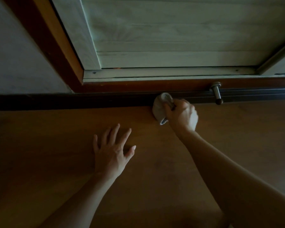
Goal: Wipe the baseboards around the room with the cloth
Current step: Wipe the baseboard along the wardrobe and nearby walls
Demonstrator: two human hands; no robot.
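Note:
A dark brown baseboard (72, 101) runs across the view where the wall meets the wooden floor. My right hand (183, 114) grips a bunched grey cloth (161, 107) and holds it against the baseboard, just below the door frame. My left hand (112, 150) lies flat on the floor with its fingers spread, nearer to me and left of the cloth.
A metal door stopper (216, 92) with a dark rubber tip sticks out from the baseboard, right of the cloth. Above it stand a pale wooden door (171, 30) and its brown frame (53, 46). A white wall (15, 55) is at the left. The brown wooden floor (56, 162) fills the lower view.

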